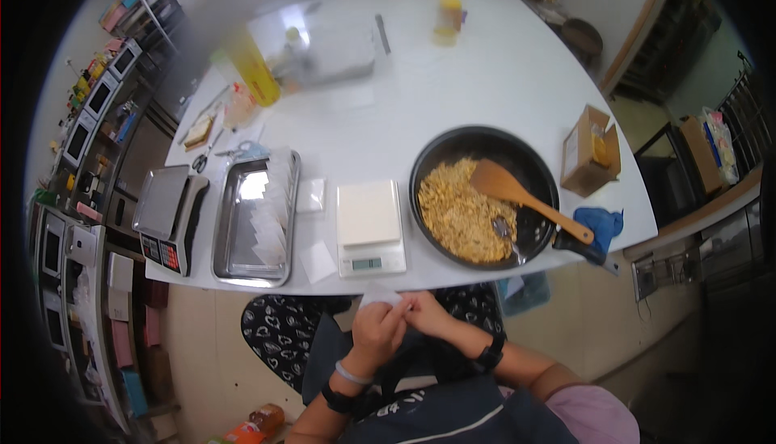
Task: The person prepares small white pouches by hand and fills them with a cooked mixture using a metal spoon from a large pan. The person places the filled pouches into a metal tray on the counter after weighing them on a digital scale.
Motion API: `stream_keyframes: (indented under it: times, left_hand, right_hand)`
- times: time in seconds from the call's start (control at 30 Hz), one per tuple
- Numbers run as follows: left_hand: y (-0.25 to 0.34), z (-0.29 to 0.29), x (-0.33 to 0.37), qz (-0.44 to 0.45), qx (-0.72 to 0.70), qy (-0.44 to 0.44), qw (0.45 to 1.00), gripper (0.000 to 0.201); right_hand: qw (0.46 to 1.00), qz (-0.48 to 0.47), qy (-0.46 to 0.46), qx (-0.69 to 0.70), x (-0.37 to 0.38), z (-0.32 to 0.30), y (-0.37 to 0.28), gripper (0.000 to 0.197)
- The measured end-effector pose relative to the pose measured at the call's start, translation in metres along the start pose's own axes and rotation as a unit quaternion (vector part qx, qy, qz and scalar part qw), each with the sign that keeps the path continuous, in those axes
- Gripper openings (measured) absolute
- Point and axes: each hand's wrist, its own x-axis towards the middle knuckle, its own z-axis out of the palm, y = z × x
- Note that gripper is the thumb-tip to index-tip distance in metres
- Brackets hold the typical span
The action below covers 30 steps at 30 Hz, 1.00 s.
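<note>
Just off the table's front edge, my left hand (377,332) and my right hand (429,315) meet with fingers pinched on a small white translucent sachet (378,293). Right ahead of them stands a white digital kitchen scale (369,216), and a flat white sachet (318,261) lies to its left. A small stack of sachets (310,195) is farther back. In the steel tray (234,269), several sachets (270,230) overlap along the right side. To the scale's right, a black pan (531,153) contains loose golden-brown food (457,213), a wooden spatula (525,196) and a metal spoon (505,230).
A larger scale (166,209) stands at the table's left edge, with scissors (202,158) behind it. A yellow bottle (257,76) is farther back. On the right are an open cardboard box (590,153) and a blue cloth (600,226) near the pan's handle.
</note>
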Motion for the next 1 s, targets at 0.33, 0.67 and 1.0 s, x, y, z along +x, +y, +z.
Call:
stream_keyframes:
  times: [0.33,0.67,1.0]
  left_hand:
    - [-0.005,-0.018,0.025,-0.017,-0.09,-0.116,0.989,0.05]
    - [-0.017,0.009,0.03,-0.104,-0.319,-0.149,0.93,0.022]
    - [-0.029,0.029,0.044,-0.181,-0.365,-0.026,0.913,0.008]
  right_hand:
    - [1.0,-0.013,-0.006,-0.025,-0.006,-0.017,-0.035,0.022]
    - [0.982,0.14,-0.096,0.082,-0.025,-0.045,-0.06,0.012]
    - [0.995,0.036,0.086,-0.028,-0.042,-0.112,-0.103,0.031]
